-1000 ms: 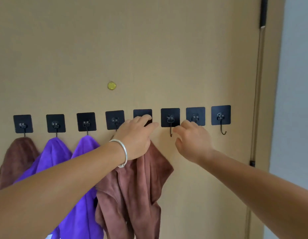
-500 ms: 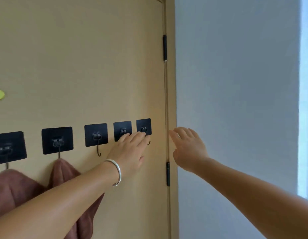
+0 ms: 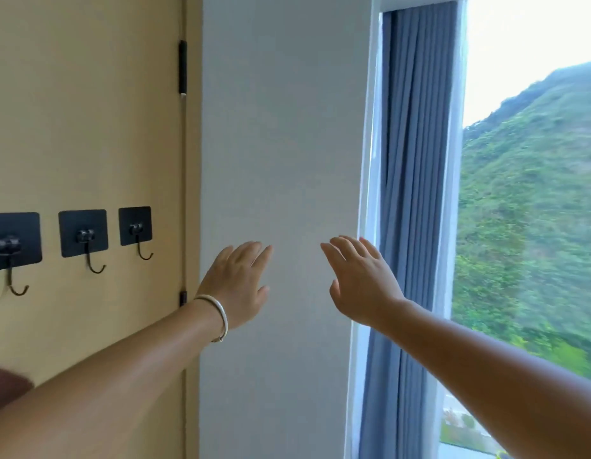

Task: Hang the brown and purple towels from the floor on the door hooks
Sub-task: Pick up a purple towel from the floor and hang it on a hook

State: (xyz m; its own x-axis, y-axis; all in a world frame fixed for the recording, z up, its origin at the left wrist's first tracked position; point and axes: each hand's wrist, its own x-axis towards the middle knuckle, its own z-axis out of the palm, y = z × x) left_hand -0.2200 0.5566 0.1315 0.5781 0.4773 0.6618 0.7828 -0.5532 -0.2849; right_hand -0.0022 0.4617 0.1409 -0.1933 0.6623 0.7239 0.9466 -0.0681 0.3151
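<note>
Three black door hooks [image 3: 83, 233] bare; brown towel [image 3: 6, 387] corner visible.

- Setting: a room in a home or lodging, probably a bedroom.
- Tan flat-panel door [image 3: 88, 111] with black hinges, carrying square black adhesive wall hooks [image 3: 83, 232] in a row.
- Plain pale grey painted wall [image 3: 280, 144] beside the door.
- Pleated blue-grey fabric curtain [image 3: 416, 160] at a tall window [image 3: 532, 77]; green wooded hillside [image 3: 535, 210] outside.
</note>
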